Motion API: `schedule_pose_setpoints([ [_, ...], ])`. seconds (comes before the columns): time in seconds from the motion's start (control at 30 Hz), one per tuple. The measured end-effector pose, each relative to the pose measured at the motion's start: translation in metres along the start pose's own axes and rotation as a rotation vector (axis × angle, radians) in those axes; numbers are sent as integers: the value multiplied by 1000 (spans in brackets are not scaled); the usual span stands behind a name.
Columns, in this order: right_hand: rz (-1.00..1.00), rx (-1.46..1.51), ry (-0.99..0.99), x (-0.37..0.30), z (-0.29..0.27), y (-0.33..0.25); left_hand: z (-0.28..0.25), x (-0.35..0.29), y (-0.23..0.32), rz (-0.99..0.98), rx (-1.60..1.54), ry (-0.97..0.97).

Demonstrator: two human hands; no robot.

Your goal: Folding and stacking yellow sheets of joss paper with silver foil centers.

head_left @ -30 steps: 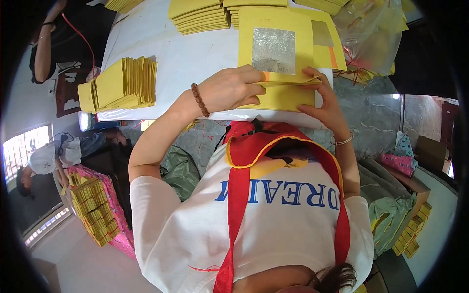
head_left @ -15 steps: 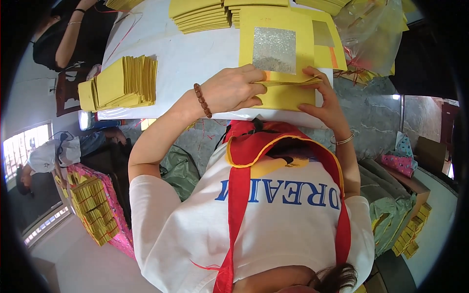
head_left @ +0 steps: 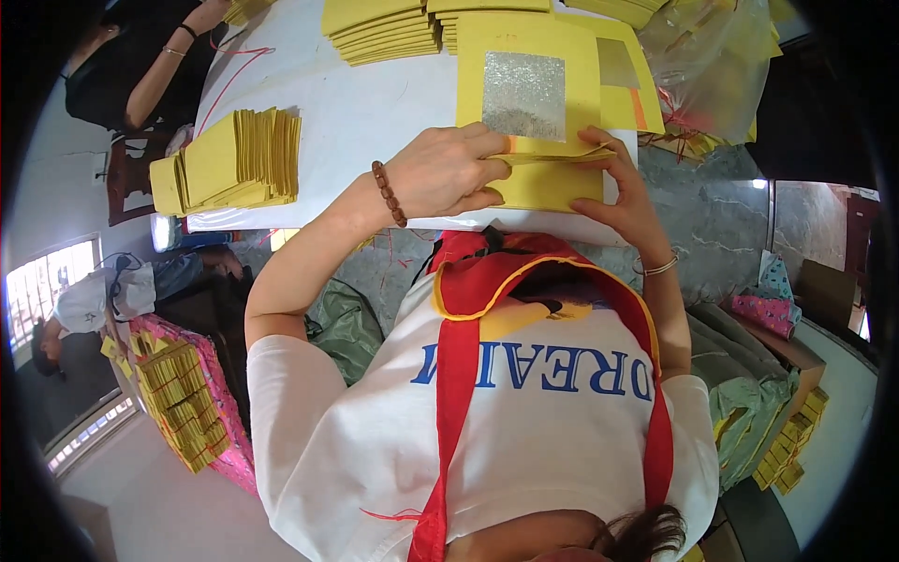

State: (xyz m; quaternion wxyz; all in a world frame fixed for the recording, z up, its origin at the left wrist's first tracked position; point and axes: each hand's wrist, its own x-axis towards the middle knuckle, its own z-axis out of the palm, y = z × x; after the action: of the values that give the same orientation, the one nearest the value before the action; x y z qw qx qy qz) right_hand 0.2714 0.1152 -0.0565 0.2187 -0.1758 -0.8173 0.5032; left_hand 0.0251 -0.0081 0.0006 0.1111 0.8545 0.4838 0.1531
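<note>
At the table's near edge, a yellow joss paper sheet [head_left: 541, 184] is partly folded, its near part raised in a crease. My left hand [head_left: 449, 170] has its fingers bent around the left end of that fold. At the right end, my right hand [head_left: 611, 183] pinches the fold, with the thumb low and the fingers above. Just beyond, a silver foil square [head_left: 524, 94] shows on the yellow paper lying flat under and past my hands. To its right another yellow sheet [head_left: 629, 75] with a foil patch sticks out from beneath.
Folded yellow papers [head_left: 234, 161] stand in a row on the white table [head_left: 375, 103]. Yellow stacks [head_left: 384, 33] lie at the far side, near a clear plastic bag [head_left: 712, 70]. A co-worker's arm [head_left: 154, 89] reaches in at far left, beside red string [head_left: 234, 75].
My hands and the fold stay almost in place. The co-worker's arm at far left has moved up and to the right, and the red string there has shifted.
</note>
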Motion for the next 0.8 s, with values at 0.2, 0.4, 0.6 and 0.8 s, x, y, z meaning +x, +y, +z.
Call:
schedule_pose_setpoints([
  [0.2,-1,-10,1,0,0,0,-1,0,3,-14,16,-14],
  [0.4,-28,-5,-9,-1,-2,3,-3,-3,-1,-26,-58,-28],
  [0.6,-54,-22,-35,-2,-3,0,-3,-5,-13,-78,-301,-29],
  [0.8,-17,-3,-18,-1,-2,1,-6,-2,-17,-107,-381,-61],
])
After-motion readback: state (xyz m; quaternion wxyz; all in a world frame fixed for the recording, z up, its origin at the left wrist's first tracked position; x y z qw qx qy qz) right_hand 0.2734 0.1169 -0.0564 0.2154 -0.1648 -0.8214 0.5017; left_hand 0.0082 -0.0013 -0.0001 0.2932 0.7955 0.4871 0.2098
